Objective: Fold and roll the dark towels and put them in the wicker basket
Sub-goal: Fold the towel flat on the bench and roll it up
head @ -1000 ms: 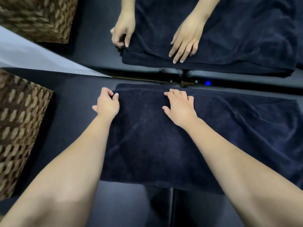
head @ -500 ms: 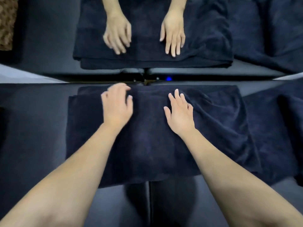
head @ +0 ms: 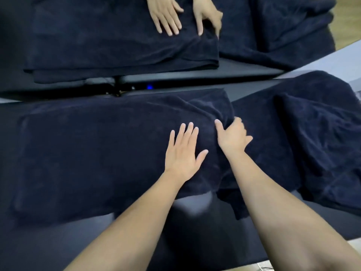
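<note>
Two hands of yours were on the folded dark towel (head: 93, 153), which lay spread across the middle of the frame from the left edge to just right of centre, resting on the dark worktop (head: 195, 251). Your left hand (head: 184, 151) lay flat on the towel near its right end, fingers straight and slightly fanned, thumb out to the right, the grip apart and holding nothing. Your right hand (head: 232, 136) sat just beside it to the right, at the towel's right end, where the cloth was bunched into a raised fold; its thumb pointed up and left while the fingers curled over the gathered cloth, so that the grip was clamped on the towel's end. The fingertips were blurred, and how deep they went into the fold could not be told. Toward the right of the frame lay a heap of more dark towels (head: 312, 137), rumpled and overlapping, its left part reaching under or against the right end of the towel you held; which of the two could not be told. Along the upper part of the frame ran a mirror (head: 273, 72), standing at the far edge of the worktop, and in it showed the reflection of both hands (head: 183, 15) on the towel. A small blue light (head: 149, 87) glowed low at the mirror's base, above the centre of the frame. No wicker basket appeared anywhere in this view.
</note>
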`<move>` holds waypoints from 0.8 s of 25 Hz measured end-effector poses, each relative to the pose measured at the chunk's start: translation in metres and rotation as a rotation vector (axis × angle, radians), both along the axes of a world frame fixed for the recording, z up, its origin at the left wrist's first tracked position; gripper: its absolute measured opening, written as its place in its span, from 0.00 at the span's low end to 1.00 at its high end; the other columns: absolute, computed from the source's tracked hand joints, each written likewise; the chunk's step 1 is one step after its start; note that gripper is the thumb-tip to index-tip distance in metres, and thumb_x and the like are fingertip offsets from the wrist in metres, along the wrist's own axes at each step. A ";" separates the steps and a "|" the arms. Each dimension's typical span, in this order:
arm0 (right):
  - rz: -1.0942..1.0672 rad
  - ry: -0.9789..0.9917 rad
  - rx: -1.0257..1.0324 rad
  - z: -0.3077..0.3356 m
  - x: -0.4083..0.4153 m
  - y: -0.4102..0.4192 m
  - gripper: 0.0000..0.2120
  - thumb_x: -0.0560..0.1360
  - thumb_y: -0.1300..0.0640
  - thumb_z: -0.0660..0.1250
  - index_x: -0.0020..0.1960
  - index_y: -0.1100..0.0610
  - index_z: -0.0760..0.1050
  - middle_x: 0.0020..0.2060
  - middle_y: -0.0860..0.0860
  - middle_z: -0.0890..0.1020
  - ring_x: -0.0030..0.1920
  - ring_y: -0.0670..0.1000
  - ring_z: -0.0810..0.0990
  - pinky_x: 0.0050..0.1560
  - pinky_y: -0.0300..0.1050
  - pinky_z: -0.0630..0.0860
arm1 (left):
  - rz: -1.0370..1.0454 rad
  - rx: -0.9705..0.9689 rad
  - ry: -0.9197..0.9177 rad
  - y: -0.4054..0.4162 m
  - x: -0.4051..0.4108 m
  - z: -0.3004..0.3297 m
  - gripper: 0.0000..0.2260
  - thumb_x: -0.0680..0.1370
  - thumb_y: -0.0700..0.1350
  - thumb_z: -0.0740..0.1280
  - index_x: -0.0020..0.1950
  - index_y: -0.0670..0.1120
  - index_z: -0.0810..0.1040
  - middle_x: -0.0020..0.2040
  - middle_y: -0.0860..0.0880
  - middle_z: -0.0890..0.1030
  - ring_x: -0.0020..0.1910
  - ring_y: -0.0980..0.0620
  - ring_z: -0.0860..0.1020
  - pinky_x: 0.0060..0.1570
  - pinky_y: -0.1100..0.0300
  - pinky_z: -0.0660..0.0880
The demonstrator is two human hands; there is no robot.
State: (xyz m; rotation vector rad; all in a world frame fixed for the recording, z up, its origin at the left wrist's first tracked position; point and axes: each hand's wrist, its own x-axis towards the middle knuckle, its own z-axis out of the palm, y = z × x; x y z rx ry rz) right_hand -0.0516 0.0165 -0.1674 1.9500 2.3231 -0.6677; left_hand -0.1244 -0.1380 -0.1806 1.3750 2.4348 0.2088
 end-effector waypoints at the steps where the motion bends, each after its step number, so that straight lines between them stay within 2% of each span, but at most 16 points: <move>1: -0.020 0.101 -0.066 0.000 -0.001 0.008 0.25 0.81 0.41 0.63 0.69 0.58 0.69 0.61 0.53 0.80 0.63 0.59 0.77 0.66 0.57 0.63 | 0.000 -0.009 0.010 0.001 0.008 -0.004 0.34 0.82 0.64 0.50 0.83 0.47 0.51 0.84 0.49 0.49 0.82 0.47 0.44 0.80 0.44 0.46; 3: -0.065 0.297 -0.112 0.003 -0.004 0.023 0.20 0.82 0.44 0.63 0.65 0.59 0.72 0.59 0.53 0.80 0.62 0.59 0.78 0.65 0.55 0.69 | 0.006 -0.055 0.032 -0.004 0.014 -0.012 0.34 0.82 0.66 0.47 0.83 0.50 0.46 0.84 0.50 0.44 0.82 0.47 0.41 0.80 0.45 0.43; 5: -0.061 0.381 -0.099 0.003 0.001 0.035 0.21 0.82 0.44 0.62 0.62 0.61 0.73 0.57 0.55 0.80 0.58 0.59 0.79 0.56 0.53 0.75 | 0.019 -0.094 0.062 -0.008 0.017 -0.016 0.34 0.82 0.67 0.45 0.83 0.51 0.43 0.83 0.51 0.41 0.82 0.48 0.38 0.80 0.46 0.41; 9: 0.007 0.219 -0.181 0.003 0.019 0.032 0.26 0.80 0.36 0.61 0.62 0.58 0.70 0.50 0.51 0.79 0.51 0.57 0.79 0.48 0.52 0.75 | 0.021 -0.038 -0.028 -0.015 0.032 -0.004 0.42 0.78 0.72 0.48 0.83 0.49 0.44 0.83 0.50 0.41 0.81 0.49 0.37 0.79 0.44 0.40; 12: 0.081 0.080 -0.253 0.009 0.034 0.026 0.32 0.75 0.29 0.61 0.59 0.57 0.72 0.50 0.51 0.79 0.50 0.57 0.79 0.48 0.53 0.76 | -0.233 -0.087 0.017 -0.027 0.065 0.001 0.49 0.74 0.76 0.54 0.83 0.46 0.44 0.83 0.49 0.41 0.81 0.48 0.37 0.79 0.42 0.40; 14: 0.107 0.062 -0.314 0.010 0.045 0.024 0.34 0.73 0.26 0.63 0.59 0.56 0.73 0.51 0.50 0.79 0.52 0.56 0.80 0.51 0.54 0.79 | -0.273 -0.114 0.107 -0.034 0.083 -0.005 0.44 0.78 0.67 0.59 0.83 0.45 0.45 0.84 0.47 0.44 0.82 0.47 0.39 0.80 0.42 0.43; 17: 0.122 0.118 -0.403 0.003 0.065 0.018 0.39 0.69 0.26 0.65 0.63 0.58 0.74 0.55 0.51 0.81 0.55 0.56 0.81 0.55 0.56 0.80 | -0.175 -0.097 0.112 -0.034 0.095 -0.004 0.37 0.79 0.47 0.63 0.83 0.45 0.47 0.84 0.47 0.48 0.82 0.46 0.45 0.80 0.43 0.44; 20: -0.007 0.301 -0.539 -0.008 0.083 0.013 0.52 0.58 0.22 0.65 0.68 0.58 0.74 0.63 0.53 0.81 0.60 0.56 0.82 0.60 0.57 0.80 | -0.123 -0.028 0.004 -0.045 0.101 0.000 0.34 0.79 0.41 0.62 0.83 0.45 0.51 0.83 0.48 0.52 0.82 0.49 0.47 0.80 0.46 0.43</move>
